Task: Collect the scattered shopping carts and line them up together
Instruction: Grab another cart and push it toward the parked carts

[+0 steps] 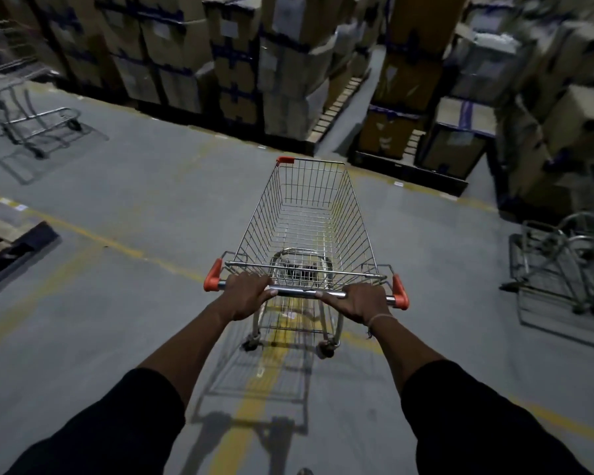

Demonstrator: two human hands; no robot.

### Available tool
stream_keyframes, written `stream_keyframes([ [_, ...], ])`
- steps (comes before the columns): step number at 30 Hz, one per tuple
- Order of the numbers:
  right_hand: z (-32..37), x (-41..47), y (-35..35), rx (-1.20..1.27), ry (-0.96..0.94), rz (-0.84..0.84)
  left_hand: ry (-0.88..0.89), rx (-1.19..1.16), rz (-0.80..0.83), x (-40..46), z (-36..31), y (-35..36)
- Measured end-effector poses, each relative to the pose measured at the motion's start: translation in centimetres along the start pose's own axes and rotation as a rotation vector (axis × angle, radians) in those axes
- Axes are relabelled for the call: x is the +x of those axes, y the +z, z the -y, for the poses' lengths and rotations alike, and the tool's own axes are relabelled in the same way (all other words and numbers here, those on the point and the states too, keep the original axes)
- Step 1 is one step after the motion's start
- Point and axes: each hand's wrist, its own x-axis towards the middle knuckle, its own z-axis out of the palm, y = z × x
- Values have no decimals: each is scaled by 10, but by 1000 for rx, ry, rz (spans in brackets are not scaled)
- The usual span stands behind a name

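An empty wire shopping cart with orange corner caps stands straight ahead of me on the grey floor. My left hand grips the left part of its metal handle bar. My right hand grips the right part of the same bar. A second cart stands at the far left, partly cut off by the frame edge. Another cart stands at the right edge, blurred and partly out of view.
Tall stacks of cardboard boxes on pallets line the far side, with a narrow gap between two stacks. A wooden pallet lies at the left. Yellow floor lines cross the concrete.
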Motion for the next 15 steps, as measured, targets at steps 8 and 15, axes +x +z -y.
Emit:
stream_keyframes([
  [8, -108, -8, -3, -13, 132, -20, 182, 46, -40, 82, -84, 14],
  [15, -187, -14, -11, 41, 231, -20, 311, 58, -47, 144, -150, 25],
])
